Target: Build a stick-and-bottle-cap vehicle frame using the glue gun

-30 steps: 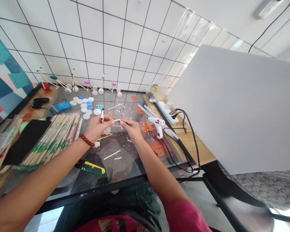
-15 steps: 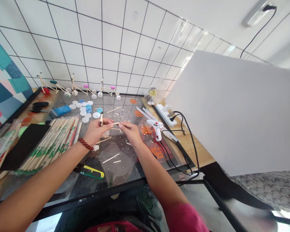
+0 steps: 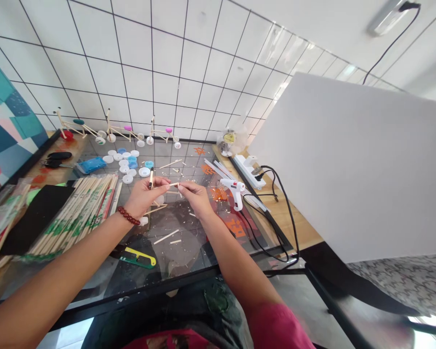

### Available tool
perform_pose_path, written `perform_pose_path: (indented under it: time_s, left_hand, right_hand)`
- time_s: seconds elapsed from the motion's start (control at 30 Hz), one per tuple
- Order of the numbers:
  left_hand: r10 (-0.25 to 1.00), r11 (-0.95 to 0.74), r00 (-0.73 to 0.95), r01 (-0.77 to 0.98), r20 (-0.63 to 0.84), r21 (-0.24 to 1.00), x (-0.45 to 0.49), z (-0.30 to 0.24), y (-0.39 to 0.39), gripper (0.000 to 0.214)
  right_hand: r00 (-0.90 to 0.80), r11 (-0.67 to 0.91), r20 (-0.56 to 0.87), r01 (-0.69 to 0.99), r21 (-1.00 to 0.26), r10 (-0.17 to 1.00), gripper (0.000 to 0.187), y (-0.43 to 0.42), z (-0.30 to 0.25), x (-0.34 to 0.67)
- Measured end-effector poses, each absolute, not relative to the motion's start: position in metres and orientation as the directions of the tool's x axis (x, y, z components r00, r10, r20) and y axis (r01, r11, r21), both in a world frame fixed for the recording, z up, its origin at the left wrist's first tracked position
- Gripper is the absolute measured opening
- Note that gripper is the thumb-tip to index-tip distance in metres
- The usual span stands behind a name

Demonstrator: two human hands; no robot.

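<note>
Left hand (image 3: pixel 143 195) and right hand (image 3: pixel 196 198) each pinch an end of the short stick (image 3: pixel 174 184) — left also clutches a dark-tipped stick (image 3: pixel 151 177). Best to hold it level, fingertips close.

White tiled wall (image 3: pixel 167 63) behind; glass-topped table (image 3: pixel 189 242); teal mural (image 3: pixel 3 121) left; white board (image 3: pixel 349 160) right; patterned floor (image 3: pixel 403 286).

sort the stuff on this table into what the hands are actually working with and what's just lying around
In use:
short wooden stick, pinched between left hand and right hand
dark-tipped stick, upright in the left hand

Lying about:
glue gun
bottle caps
chopstick bundle
yellow-green cutter
stick models by the wall
power strip
</note>
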State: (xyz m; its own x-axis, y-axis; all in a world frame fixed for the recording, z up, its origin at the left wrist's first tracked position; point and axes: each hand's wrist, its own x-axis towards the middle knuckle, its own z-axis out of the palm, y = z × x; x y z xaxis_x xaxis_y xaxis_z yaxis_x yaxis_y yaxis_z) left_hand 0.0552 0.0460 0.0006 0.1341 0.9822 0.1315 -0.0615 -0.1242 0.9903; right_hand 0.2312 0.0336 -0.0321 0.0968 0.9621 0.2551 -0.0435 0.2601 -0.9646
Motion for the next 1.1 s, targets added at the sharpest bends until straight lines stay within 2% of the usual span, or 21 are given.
perform_pose_path:
  time_s: [0.47, 1.1]
  left_hand:
    - [0.980, -0.126, 0.146, -0.064, 0.134, 0.990, 0.0538, -0.0018, 0.0483, 0.035]
    - [0.985, -0.100, 0.132, -0.072, 0.108, 0.992, 0.0540, -0.0025, 0.0505, 0.031]
  right_hand:
    - [0.071, 0.291, 0.289, -0.020, -0.956, 0.955, 0.015, 0.0308, -0.0290, 0.2289]
    - [0.057, 0.260, 0.258, -0.025, -0.965, 0.965, 0.019, 0.0321, -0.0318, 0.2279]
